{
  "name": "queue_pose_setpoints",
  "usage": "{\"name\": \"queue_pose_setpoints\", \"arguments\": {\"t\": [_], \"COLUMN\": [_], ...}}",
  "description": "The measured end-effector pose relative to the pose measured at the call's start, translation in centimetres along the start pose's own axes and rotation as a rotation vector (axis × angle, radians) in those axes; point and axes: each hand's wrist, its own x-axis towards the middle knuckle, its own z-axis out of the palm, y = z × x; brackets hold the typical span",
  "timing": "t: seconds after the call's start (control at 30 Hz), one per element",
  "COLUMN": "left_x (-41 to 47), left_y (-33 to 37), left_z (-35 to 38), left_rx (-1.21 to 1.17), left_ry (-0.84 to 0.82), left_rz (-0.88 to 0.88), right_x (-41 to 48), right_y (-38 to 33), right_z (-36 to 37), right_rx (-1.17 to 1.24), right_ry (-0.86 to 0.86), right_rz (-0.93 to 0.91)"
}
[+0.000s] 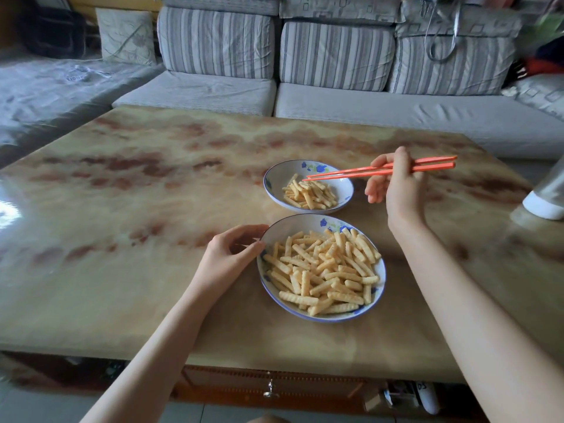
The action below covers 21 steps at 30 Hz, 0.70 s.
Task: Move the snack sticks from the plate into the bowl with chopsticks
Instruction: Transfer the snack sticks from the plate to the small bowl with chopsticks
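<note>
A white plate with blue flowers point(378, 288) lies near the table's front, heaped with ridged yellow snack sticks point(323, 270). Behind it stands a smaller white bowl point(280, 175) with a smaller pile of the same sticks point(309, 193). My right hand point(396, 184) grips a pair of orange chopsticks point(366, 170). Their tips hover over the bowl, just above its pile, with no stick between them. My left hand point(229, 254) holds the plate's left rim, thumb and fingers curled round the edge.
The marbled tan table point(137, 209) stretches wide to the left and back. A white-based object point(546, 196) stands at the right edge. A striped grey sofa point(335, 87) runs behind the table. A drawer with a metal handle point(270, 389) sits under the front edge.
</note>
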Motion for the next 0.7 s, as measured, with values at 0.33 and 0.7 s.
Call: {"name": "queue_pose_setpoints", "arguments": {"t": [0.33,0.7], "left_x": [-0.1,-0.1], "left_y": [0.1,0.1], "left_z": [0.0,0.0], "left_rx": [-0.007,-0.003], "left_ry": [-0.003,-0.011], "left_rz": [0.009,0.019], "right_x": [-2.9,-5.4], "right_y": [-2.9,-2.5], "right_z": [-3.0,-2.8], "right_rx": [-0.063,-0.072], "right_ry": [-0.313,-0.395], "right_rz": [0.069,0.189]}}
